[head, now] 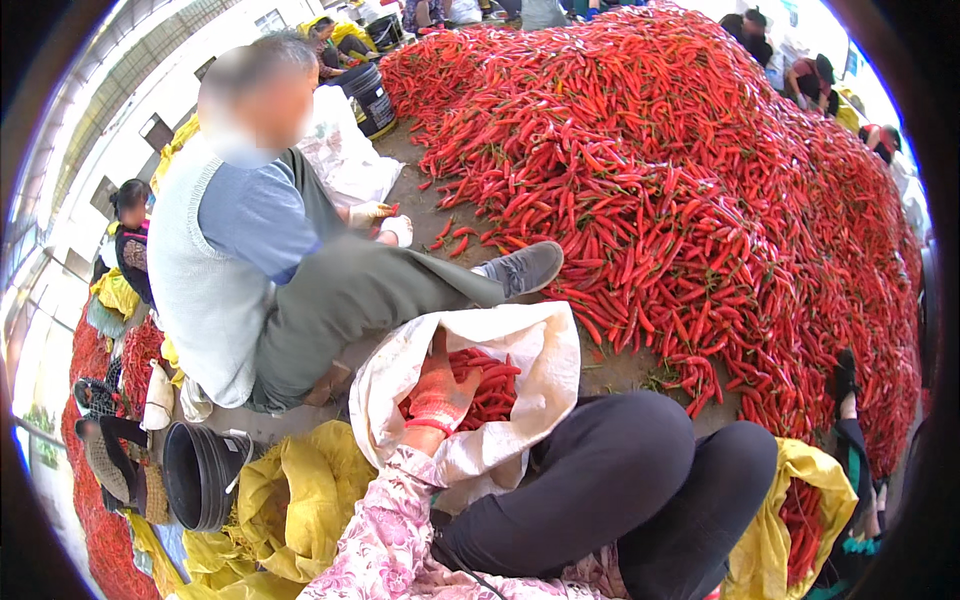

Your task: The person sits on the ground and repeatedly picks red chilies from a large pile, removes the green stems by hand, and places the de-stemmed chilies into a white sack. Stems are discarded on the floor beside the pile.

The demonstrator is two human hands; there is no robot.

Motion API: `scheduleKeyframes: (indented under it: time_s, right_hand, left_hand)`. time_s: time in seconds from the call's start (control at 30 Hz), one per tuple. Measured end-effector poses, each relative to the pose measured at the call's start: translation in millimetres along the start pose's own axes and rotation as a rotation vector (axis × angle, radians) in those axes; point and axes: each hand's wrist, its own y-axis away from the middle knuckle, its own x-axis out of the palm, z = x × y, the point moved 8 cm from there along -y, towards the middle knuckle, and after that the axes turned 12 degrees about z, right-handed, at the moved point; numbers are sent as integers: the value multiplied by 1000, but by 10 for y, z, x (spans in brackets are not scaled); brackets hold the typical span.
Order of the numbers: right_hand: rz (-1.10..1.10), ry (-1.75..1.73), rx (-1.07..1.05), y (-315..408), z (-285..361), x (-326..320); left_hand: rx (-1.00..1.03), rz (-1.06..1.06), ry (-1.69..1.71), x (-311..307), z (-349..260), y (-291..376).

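My left hand, in an orange-red knit glove, reaches into the mouth of a white woven sack. Its thumb stands apart from the fingers, and I see nothing gripped in it. Red chili peppers lie inside the sack, beside and under the glove. The sack's rim is folded outward, and its right side leans against my dark-trousered knee. My right hand is out of view. Beyond my knees rises a large heap of red chili peppers, some with green stems.
A seated person in white gloves is close on my left, one shoe against the heap. Near them are a black bucket and yellow woven sacks. Another yellow sack with peppers stands right. Several people sit around the heap.
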Motion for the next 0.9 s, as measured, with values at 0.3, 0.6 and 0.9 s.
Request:
scheduleKeyframes:
  time_s: [0.3, 0.6, 0.9]
  right_hand:
    - [323, -562, -195, -60, 1448, 1135]
    - [859, 337, -518, -69, 2394, 3239]
    - [1063, 622, -329, -460, 1620, 3182]
  left_hand:
    - [180, 618, 965, 2, -1457, 31]
    - [-298, 1196, 1263, 1982, -2873, -816]
    - [-127, 705, 1787, 2649, -2277, -1266]
